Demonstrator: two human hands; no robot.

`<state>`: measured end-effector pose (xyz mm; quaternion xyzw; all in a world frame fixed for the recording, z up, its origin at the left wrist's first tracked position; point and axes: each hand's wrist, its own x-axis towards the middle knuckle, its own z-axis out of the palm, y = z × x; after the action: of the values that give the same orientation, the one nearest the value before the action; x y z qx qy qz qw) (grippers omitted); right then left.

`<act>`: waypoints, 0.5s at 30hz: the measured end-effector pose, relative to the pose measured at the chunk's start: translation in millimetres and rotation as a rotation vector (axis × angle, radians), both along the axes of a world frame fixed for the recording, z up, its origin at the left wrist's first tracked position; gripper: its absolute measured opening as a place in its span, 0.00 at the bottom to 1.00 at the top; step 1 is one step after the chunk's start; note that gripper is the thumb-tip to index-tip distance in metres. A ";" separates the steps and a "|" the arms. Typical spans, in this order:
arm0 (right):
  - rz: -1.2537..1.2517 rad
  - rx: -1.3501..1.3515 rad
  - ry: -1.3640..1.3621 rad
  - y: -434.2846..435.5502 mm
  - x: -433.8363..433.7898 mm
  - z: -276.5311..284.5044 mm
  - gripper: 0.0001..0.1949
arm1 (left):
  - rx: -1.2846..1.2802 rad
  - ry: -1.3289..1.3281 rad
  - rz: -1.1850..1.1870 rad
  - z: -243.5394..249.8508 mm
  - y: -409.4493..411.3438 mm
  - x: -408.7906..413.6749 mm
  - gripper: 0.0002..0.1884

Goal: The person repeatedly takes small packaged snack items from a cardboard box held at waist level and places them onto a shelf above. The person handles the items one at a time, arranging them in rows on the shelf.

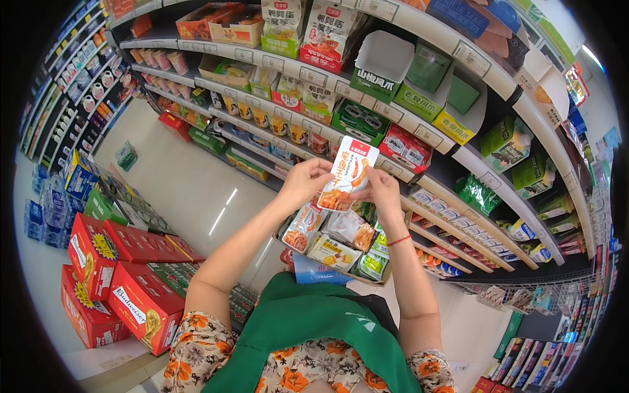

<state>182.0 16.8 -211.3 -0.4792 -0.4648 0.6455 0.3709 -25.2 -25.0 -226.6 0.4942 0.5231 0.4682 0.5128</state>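
Note:
Between both hands I hold up a white and red snack pouch point(348, 172) with food pictured on it. The fingers of my left hand point(305, 181) pinch its left edge, while my right hand point(382, 189) grips the right edge; a red cord circles that wrist. Just below the pouch is an open cardboard box point(320, 260) of assorted packets. Inside it are a similar white and red pouch point(305, 227), a clear packet point(350, 228), a yellow and white packet point(334, 253) and green packets point(373, 265).
Store shelves point(295, 118) with boxed and bagged snacks curve across the front and right. Red Budweiser cartons point(145, 304) are stacked at left, near bottled water packs point(51, 209). A green pack point(126, 155) lies on the floor point(196, 182). A wire basket point(555, 290) hangs at lower right.

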 end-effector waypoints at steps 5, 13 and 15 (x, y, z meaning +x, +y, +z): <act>0.015 -0.076 -0.075 -1.8 -4.4 -32.3 0.16 | -0.031 0.066 0.040 -32.0 -9.9 -0.4 0.13; 0.048 -0.197 -0.102 -4.7 -7.4 -78.2 0.13 | -0.180 -0.036 0.084 -74.4 -24.7 -2.4 0.17; 0.030 -0.211 -0.120 -8.4 -10.5 -83.2 0.14 | -0.198 -0.049 0.094 -79.1 -29.1 -2.3 0.18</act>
<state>171.5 8.4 -294.6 -0.5462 -0.4228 0.6665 0.2804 -27.5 -54.0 -305.8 0.4044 0.5766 0.4497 0.5494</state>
